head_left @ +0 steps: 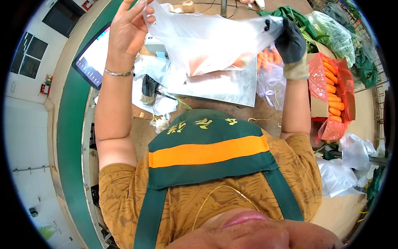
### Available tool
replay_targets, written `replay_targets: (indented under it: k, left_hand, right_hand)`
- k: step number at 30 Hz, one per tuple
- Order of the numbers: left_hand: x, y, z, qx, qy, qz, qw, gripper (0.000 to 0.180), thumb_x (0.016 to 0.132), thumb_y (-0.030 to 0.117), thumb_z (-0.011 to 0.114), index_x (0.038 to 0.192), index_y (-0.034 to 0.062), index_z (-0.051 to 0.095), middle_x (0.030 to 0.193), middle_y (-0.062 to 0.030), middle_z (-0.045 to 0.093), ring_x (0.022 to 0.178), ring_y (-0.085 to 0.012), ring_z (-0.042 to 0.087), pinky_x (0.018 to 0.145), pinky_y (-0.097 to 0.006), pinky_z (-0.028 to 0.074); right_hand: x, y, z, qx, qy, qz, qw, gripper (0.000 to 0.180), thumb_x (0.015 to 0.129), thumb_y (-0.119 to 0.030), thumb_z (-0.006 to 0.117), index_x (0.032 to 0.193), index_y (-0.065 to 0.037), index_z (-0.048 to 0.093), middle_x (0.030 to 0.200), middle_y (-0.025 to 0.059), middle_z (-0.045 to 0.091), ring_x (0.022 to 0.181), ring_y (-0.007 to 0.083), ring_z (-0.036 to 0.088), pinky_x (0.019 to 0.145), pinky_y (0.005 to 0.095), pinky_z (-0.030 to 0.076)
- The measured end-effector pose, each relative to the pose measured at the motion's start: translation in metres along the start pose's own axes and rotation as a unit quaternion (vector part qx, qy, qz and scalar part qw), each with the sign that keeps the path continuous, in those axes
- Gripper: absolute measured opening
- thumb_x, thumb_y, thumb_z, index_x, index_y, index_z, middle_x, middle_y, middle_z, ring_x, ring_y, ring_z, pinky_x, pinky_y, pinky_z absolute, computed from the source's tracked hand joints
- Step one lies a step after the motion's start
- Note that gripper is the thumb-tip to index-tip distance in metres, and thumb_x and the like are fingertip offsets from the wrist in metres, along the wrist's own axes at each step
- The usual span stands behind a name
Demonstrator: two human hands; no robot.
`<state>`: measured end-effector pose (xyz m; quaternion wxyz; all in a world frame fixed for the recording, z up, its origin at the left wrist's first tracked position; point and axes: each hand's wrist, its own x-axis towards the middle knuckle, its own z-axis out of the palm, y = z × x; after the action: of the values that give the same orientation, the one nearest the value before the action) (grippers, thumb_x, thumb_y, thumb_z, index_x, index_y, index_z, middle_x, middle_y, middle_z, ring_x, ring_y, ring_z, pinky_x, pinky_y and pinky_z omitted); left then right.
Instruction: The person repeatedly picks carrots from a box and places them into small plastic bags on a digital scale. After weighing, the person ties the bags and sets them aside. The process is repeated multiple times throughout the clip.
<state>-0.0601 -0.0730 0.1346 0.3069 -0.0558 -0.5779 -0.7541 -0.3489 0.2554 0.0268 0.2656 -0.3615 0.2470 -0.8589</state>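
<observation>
A translucent white plastic bag (203, 39) is stretched between my two hands, above a flat silver metal plate (232, 89). My bare left hand (130, 25), with a bracelet on its wrist, pinches the bag's left upper edge. At the bag's right end my right hand (291, 43), in a black glove with a beige cuff, grips a gathered corner. Pale orange shapes show through the lower part of the bag; whether they lie in it or behind it, I cannot tell. A loose black glove (149, 88) rests left of the plate on white plastic sheets.
Right of the plate sits a clear bag of carrots (269, 58). A red-lined cardboard box (318, 93) of carrots stands farther right, by bagged leafy greens (331, 33). At the left is a tilted screen (94, 56). White plastic bags (338, 176) lie at the lower right.
</observation>
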Motion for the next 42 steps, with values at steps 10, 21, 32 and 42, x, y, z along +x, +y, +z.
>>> replay_targets:
  k: [10, 21, 32, 42]
  left_hand:
    - [-0.014, -0.024, 0.025, 0.033, 0.089, -0.076, 0.993, 0.036, 0.097, 0.017, 0.054, 0.129, 0.0012, 0.048, 0.121, -0.0162, 0.058, 0.1, -0.0222, 0.061, 0.086, -0.034, 0.051]
    - [-0.036, -0.025, 0.009, -0.014, 0.049, -0.104, 0.993, 0.037, 0.1, 0.02, 0.05, 0.13, -0.0014, 0.049, 0.115, -0.0147, 0.06, 0.088, -0.0163, 0.059, 0.077, -0.028, 0.049]
    - [-0.031, 0.0, 0.007, -0.006, 0.033, -0.037, 0.999, 0.035, 0.098, 0.02, 0.052, 0.126, -0.0015, 0.051, 0.116, -0.0159, 0.061, 0.086, -0.0164, 0.061, 0.073, -0.026, 0.05]
    - [-0.035, -0.022, -0.02, -0.058, 0.061, -0.126, 0.988, 0.043, 0.099, 0.027, 0.051, 0.129, -0.0023, 0.053, 0.113, -0.0162, 0.06, 0.088, -0.0171, 0.059, 0.063, -0.024, 0.047]
  right_hand:
    - [0.058, 0.031, 0.197, -0.131, -0.094, 0.15, 0.975, 0.077, 0.088, 0.001, 0.065, 0.15, -0.005, 0.02, 0.096, 0.0139, 0.066, 0.091, 0.0212, 0.066, 0.084, 0.0341, 0.055]
    - [0.066, 0.102, 0.187, -0.052, -0.049, 0.109, 0.991, 0.059, 0.088, 0.006, 0.06, 0.141, -0.004, 0.038, 0.094, 0.0131, 0.066, 0.089, 0.0208, 0.066, 0.086, 0.0326, 0.055]
    - [0.063, 0.079, 0.17, 0.038, 0.062, -0.046, 0.996, 0.034, 0.094, 0.001, 0.054, 0.128, -0.005, 0.052, 0.088, 0.0106, 0.064, 0.084, 0.0273, 0.066, 0.084, 0.0424, 0.056]
    - [0.045, 0.12, 0.189, -0.109, -0.081, 0.149, 0.979, 0.033, 0.091, -0.009, 0.063, 0.123, -0.001, 0.057, 0.095, 0.0102, 0.066, 0.078, 0.0162, 0.064, 0.073, 0.0301, 0.054]
